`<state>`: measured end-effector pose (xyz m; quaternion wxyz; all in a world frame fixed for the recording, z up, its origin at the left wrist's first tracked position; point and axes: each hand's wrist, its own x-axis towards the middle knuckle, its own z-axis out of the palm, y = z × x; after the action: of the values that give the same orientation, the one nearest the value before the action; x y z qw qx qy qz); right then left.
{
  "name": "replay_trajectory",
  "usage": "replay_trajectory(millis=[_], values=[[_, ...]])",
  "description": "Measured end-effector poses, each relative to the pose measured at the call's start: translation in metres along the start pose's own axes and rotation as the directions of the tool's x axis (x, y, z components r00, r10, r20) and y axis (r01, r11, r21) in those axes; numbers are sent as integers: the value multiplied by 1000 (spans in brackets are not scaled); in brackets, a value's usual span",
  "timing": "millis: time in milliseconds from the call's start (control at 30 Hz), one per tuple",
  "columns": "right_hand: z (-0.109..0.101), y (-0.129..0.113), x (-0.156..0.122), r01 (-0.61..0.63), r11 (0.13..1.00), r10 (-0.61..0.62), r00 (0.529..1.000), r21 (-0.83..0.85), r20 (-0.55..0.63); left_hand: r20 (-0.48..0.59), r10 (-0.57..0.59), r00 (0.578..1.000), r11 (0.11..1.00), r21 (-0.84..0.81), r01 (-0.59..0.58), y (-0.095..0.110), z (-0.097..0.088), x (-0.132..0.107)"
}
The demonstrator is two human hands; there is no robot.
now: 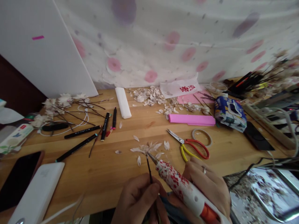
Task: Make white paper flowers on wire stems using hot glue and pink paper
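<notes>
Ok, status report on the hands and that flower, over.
Left hand pinching thin dark stem, petal flower at its tip. Right hand gripping glue gun, nozzle at flower base. Scissors lie beside, not touching.

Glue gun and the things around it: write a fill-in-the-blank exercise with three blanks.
1. The right hand holds the glue gun, whose white body bears a ____ pattern.
2. The left hand pinches the thin dark ____ of the petal flower.
3. The scissors beside the flower have one red handle and one ____ handle.
Missing words: red; stem; yellow.
</notes>
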<state>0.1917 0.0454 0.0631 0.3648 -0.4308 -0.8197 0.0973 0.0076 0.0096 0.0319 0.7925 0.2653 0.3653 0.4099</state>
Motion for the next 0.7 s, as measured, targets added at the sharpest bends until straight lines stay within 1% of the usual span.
replay_trajectory(millis=[100, 267, 367, 467, 600, 700], values=[[0, 1, 0, 12, 1000, -12, 1000, 12, 4, 15, 6, 1000, 1000, -5, -6, -1, -1, 0], [2, 1, 2, 12, 999, -12, 1000, 35, -11, 8, 22, 1000, 1000, -22, -22, 0, 0, -2], [1, -1, 4, 13, 999, -13, 1000, 43, -4, 3, 10, 1000, 999, -41, -10, 1, 1, -3], [0, -3, 6, 24, 998, -24, 1000, 58, 10, -24, 3, 1000, 999, -36, -4, 0, 0, -4], [1, -5, 8, 7, 998, -7, 1000, 61, -5, -13, -2, 1000, 997, -79, 1, -1, -1, -3], [4, -5, 8, 7, 997, -6, 1000, 75, -7, -30, -20, 999, 996, -93, 17, -2, -2, -2]])
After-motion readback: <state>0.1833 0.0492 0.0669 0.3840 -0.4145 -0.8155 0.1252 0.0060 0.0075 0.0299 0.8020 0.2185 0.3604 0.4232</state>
